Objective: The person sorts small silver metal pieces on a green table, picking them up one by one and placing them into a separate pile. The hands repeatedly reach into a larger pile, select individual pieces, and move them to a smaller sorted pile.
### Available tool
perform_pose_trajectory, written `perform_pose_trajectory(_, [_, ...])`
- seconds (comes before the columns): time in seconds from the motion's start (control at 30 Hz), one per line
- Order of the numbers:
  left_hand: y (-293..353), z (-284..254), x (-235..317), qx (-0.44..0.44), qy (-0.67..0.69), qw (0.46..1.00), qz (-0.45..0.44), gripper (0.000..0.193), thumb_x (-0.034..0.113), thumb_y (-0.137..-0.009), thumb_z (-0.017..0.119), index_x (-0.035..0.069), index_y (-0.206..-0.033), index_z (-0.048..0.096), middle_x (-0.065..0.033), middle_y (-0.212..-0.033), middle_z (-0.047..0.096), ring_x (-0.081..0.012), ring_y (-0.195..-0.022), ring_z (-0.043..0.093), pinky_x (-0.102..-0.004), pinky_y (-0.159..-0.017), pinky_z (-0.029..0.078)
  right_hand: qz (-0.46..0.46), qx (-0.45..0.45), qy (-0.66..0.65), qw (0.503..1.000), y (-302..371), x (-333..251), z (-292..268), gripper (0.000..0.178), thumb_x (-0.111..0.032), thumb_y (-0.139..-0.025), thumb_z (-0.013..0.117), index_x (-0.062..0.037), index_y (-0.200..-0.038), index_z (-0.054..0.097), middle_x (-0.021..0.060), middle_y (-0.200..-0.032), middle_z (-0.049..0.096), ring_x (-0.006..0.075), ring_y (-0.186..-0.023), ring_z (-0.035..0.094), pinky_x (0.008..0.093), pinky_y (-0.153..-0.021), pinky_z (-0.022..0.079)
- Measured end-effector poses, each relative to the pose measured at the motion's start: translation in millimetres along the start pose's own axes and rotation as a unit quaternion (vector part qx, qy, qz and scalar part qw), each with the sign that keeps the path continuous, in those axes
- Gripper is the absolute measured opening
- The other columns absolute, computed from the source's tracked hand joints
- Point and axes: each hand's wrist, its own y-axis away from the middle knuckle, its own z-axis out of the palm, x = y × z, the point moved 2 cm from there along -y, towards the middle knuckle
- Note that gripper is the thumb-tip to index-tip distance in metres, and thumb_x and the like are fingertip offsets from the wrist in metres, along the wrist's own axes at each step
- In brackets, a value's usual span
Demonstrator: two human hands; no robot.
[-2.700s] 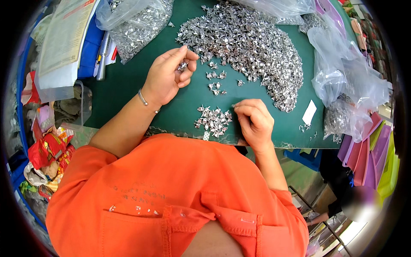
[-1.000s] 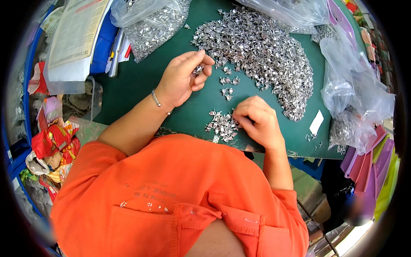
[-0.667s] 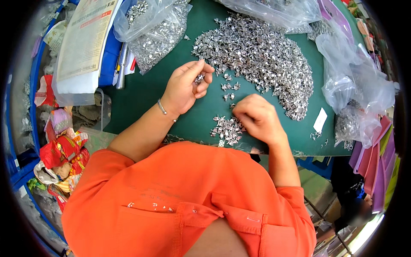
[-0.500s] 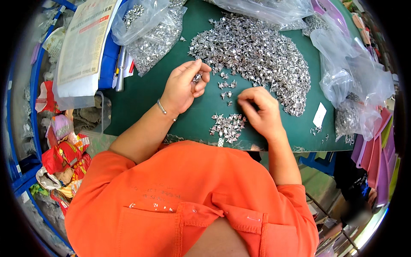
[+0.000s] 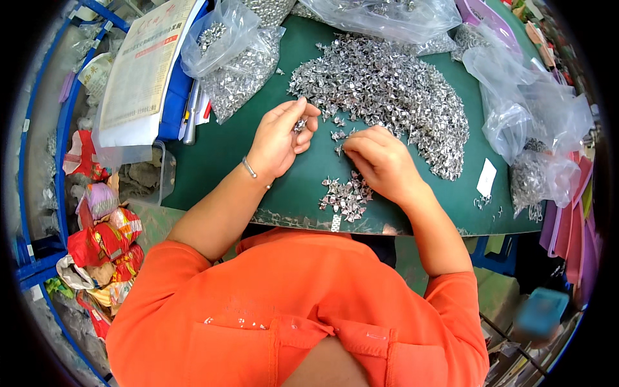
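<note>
My left hand (image 5: 278,138) is held palm up above the table, fingers curled round a few small silvery metal pieces (image 5: 300,126). My right hand (image 5: 385,164) reaches in with thumb and fingers pinched together, its tips at the loose metal pieces (image 5: 339,135) between the hands. Whether something sits inside that pinch is hidden. Beyond both hands spreads a large heap of the same winged, shiny metal pieces (image 5: 387,84). Closer to me, near the table's front edge, lies a small pile of metal pieces (image 5: 346,197).
The green table (image 5: 219,145) carries clear bags of metal parts (image 5: 242,71) at the far left and another bag (image 5: 532,177) at the right. A white paper slip (image 5: 486,177) lies near that bag. A blue tray (image 5: 175,106) with papers stands left, beside a clear plastic box (image 5: 166,171).
My right hand has moved left, its pinched fingertips now at the loose pieces. My left hand keeps its curled hold. The whole view has shifted slightly.
</note>
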Motion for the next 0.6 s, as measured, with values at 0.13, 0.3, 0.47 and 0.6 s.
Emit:
perform_pose_trajectory(0.13, [-1,1,0,0.013,-0.009,1.000,0.021,0.031,0.030,-0.107,0.050,0.002,-0.102,0.063,-0.0046,-0.082,0.059,-0.0071,-0.057,0.043,-0.0212,-0.049,0.034,-0.016,-0.027,0.015,0.999,6,4,11,0.018,0.003,-0.074,0.071,-0.0055,-0.089,0.066,0.0066,-0.096,0.064,0.0277,-0.088,0.060,0.0394,-0.074,0.052])
perform_pose_trajectory(0.3, [2,2,1,0.016,-0.016,1.000,0.014,0.031,0.029,-0.108,0.048,0.002,-0.104,0.064,-0.0035,-0.082,0.058,-0.0060,-0.056,0.042,-0.0199,-0.047,0.032,-0.003,-0.095,-0.127,0.987,7,7,-5,0.011,-0.004,-0.079,0.076,-0.0055,-0.087,0.070,0.0065,-0.088,0.067,0.0275,-0.084,0.062,0.0374,-0.075,0.053])
perform_pose_trajectory(0.47, [1,2,3,0.014,-0.015,1.000,0.006,0.031,0.029,-0.108,0.049,0.002,-0.104,0.063,-0.0033,-0.083,0.057,-0.0063,-0.057,0.041,-0.0200,-0.048,0.032,0.003,0.007,-0.064,0.998,5,6,9,0.019,0.001,-0.077,0.073,-0.0043,-0.094,0.070,0.0091,-0.088,0.066,0.0296,-0.083,0.063,0.0389,-0.074,0.052])
perform_pose_trajectory(0.6, [2,1,4,0.024,-0.013,1.000,0.003,0.031,0.029,-0.107,0.050,0.001,-0.103,0.063,-0.0031,-0.083,0.057,-0.0063,-0.057,0.041,-0.0202,-0.048,0.032,-0.043,-0.023,-0.010,0.999,3,5,23,0.017,0.003,-0.076,0.072,-0.0042,-0.092,0.069,0.0082,-0.095,0.066,0.0286,-0.088,0.063,0.0382,-0.074,0.053])
